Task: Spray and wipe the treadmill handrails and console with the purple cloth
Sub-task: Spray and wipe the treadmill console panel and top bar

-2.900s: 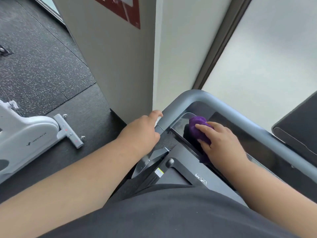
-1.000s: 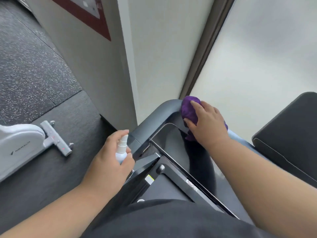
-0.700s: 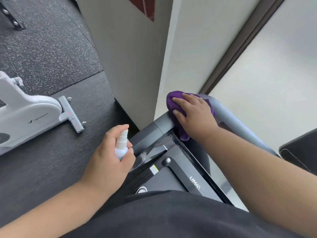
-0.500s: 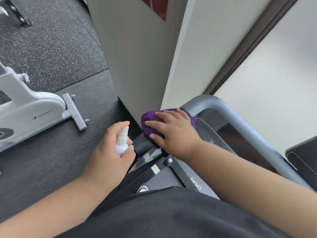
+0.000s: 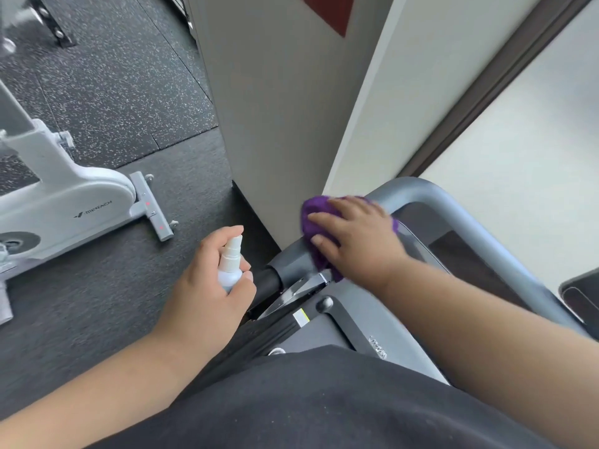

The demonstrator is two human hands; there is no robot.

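**Cloth on left rail, spray standing by at 8 o'clock**

While the purple cloth sits bunched over the bend of the grey handrail, the right hand presses it flat from above, fingers spread and wrapped over the fabric, so it's grasping the cloth against the rail. Rail's long axis here runs approx 2 o'clock to 8 o'clock, ending in a black end cap at the low end near the person's body. Unwiped stretch, by my read, lies toward 8 o'clock from the cloth, i.e. down the rail toward the cap.

Left hand sits at about 8 o'clock from the cloth, apart from the rail, clenched round a small white spray bottle, nozzle up, forefinger curled beside the pump. It's the nearer hand to the cap end. Console lies just at 3–4 o'clock of the cloth, mostly hidden by the right wrist. White exercise bike stands well off at 9 o'clock.
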